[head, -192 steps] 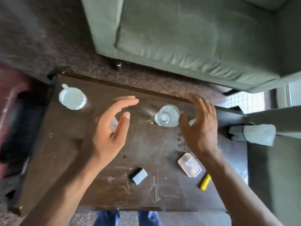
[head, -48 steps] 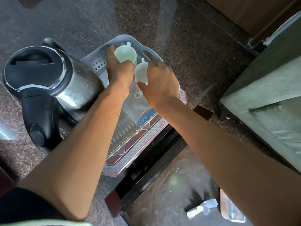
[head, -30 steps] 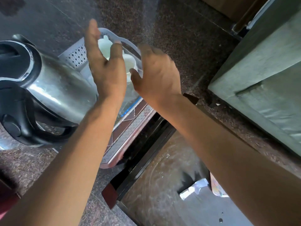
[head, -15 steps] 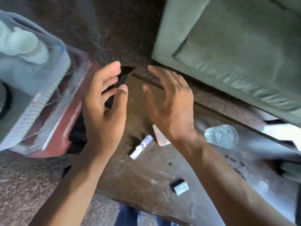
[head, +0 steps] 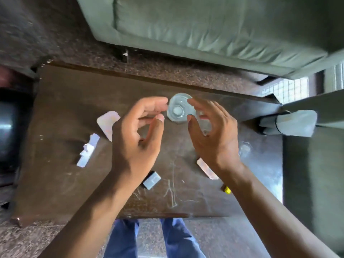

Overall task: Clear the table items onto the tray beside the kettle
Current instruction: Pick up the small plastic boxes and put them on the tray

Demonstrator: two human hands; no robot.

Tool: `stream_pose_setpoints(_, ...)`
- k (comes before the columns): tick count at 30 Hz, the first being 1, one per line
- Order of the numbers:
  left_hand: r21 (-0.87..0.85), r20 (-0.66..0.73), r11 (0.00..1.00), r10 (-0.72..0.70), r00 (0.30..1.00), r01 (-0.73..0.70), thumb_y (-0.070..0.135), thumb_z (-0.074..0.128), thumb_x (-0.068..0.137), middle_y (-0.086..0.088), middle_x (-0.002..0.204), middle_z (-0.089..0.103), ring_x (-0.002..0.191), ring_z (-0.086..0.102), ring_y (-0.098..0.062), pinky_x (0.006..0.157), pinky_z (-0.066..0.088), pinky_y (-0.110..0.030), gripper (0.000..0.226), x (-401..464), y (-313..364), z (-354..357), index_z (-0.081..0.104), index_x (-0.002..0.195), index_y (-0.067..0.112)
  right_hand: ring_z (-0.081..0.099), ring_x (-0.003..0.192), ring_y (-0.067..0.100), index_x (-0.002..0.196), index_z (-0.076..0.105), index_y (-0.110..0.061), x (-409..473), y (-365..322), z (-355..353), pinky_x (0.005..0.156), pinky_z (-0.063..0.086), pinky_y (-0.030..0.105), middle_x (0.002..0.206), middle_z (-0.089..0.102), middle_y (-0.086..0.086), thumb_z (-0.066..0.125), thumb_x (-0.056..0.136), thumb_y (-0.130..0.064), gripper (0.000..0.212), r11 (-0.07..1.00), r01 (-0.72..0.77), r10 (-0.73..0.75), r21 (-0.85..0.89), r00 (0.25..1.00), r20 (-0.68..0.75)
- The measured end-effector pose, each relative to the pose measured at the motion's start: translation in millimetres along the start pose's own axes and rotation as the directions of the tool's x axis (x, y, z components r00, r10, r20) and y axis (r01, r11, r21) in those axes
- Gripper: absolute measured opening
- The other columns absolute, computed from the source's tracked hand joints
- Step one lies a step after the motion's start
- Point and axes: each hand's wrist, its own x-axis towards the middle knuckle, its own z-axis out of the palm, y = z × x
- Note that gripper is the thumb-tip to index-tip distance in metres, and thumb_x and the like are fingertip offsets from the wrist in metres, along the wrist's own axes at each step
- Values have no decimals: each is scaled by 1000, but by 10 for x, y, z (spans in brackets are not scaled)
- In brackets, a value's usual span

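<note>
A clear drinking glass (head: 177, 109) stands near the far edge of the dark wooden table (head: 61, 101). My left hand (head: 138, 138) hovers open just left of the glass, fingertips close to its rim. My right hand (head: 214, 133) is open just right of it, partly covering something clear beneath the palm. Neither hand holds anything. On the table also lie a pale rounded card (head: 108, 123), a crumpled white wrapper (head: 87, 150), a small grey block (head: 151, 180), a pinkish packet (head: 206, 168) half under my right wrist, and a yellow object (head: 227, 189). Tray and kettle are out of view.
A green sofa (head: 204, 30) runs along the far side of the table. A folded pale cloth (head: 290, 122) rests on a grey surface at the right. A dark rounded object (head: 7, 125) sits off the left edge. My blue trousers (head: 122, 239) show below.
The view has swung from the tray back over the table. Both hands, empty since leaving the white cups on the tray, have moved right and now flank the glass.
</note>
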Motion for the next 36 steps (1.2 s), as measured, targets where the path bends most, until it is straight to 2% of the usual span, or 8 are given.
stream_pose_setpoints(2, -7, 40, 1000, -22, 999, 22, 2, 60, 105, 7, 124, 79, 119, 76, -11, 99, 58, -22, 27, -98, -62, 260, 75, 124, 12, 73, 101, 28, 124, 75, -12, -155, 312, -121, 87, 60, 49, 113, 78, 5, 73, 91, -9, 33, 997, -77, 78, -24, 996, 42)
stream_pose_setpoints(6, -19, 116, 996, -85, 990, 87, 6, 61, 102, 5, 120, 80, 115, 78, -12, 99, 58, -23, 29, -270, -216, 708, 73, 123, 22, 72, 105, 32, 126, 74, -17, -461, 817, -255, 92, 56, 40, 118, 77, 6, 75, 90, -17, 36, 972, -168, 198, -162, 962, 188)
stream_pose_setpoints(10, -9, 179, 983, -178, 968, 182, 12, 63, 100, 10, 124, 80, 122, 75, -9, 104, 58, -24, 35, -395, -410, 1018, 71, 127, 33, 60, 124, 33, 143, 58, -28, -734, 1142, -261, 101, 52, 41, 136, 66, 3, 79, 88, -37, 60, 933, -228, 333, -278, 839, 429)
stream_pose_setpoints(14, 41, 205, 966, -258, 944, 255, 14, 64, 98, 9, 133, 78, 130, 71, -5, 112, 59, -38, 39, -500, -565, 1250, 72, 135, 25, 53, 131, 29, 152, 45, -32, -961, 1317, -231, 101, 54, 43, 145, 56, 3, 81, 83, -45, 79, 904, -213, 392, -372, 763, 515)
stream_pose_setpoints(20, 69, 208, 953, -303, 930, 295, 19, 64, 99, 15, 137, 75, 134, 68, -2, 116, 57, -43, 42, -608, -662, 1425, 70, 135, 38, 59, 121, 32, 151, 47, -28, -1175, 1412, -127, 91, 57, 44, 137, 59, 6, 81, 85, -35, 75, 884, -182, 384, -431, 809, 446)
stream_pose_setpoints(29, 64, 181, 940, -342, 922, 336, 17, 64, 96, 12, 142, 74, 135, 68, -5, 118, 56, -41, 46, -691, -661, 1450, 71, 141, 28, 63, 116, 32, 145, 50, -26, -1158, 1452, -79, 82, 60, 44, 131, 63, 6, 81, 84, -34, 69, 879, -163, 357, -447, 847, 393)
stream_pose_setpoints(33, 27, 147, 936, -350, 925, 350, 14, 60, 91, 8, 141, 74, 133, 70, -7, 118, 55, -36, 49, -686, -596, 1418, 70, 140, 19, 66, 114, 29, 142, 53, -31, -1020, 1428, -108, 77, 59, 39, 134, 66, 1, 80, 80, -35, 67, 903, -231, 354, -362, 877, 326)
stream_pose_setpoints(36, 17, 119, 937, -349, 929, 350, 17, 62, 91, 11, 143, 72, 136, 68, -6, 121, 53, -39, 52, -659, -559, 1348, 69, 142, 22, 70, 109, 26, 140, 58, -28, -808, 1367, -163, 80, 60, 39, 129, 72, -1, 82, 80, -34, 66, 940, -287, 332, -185, 896, 295)
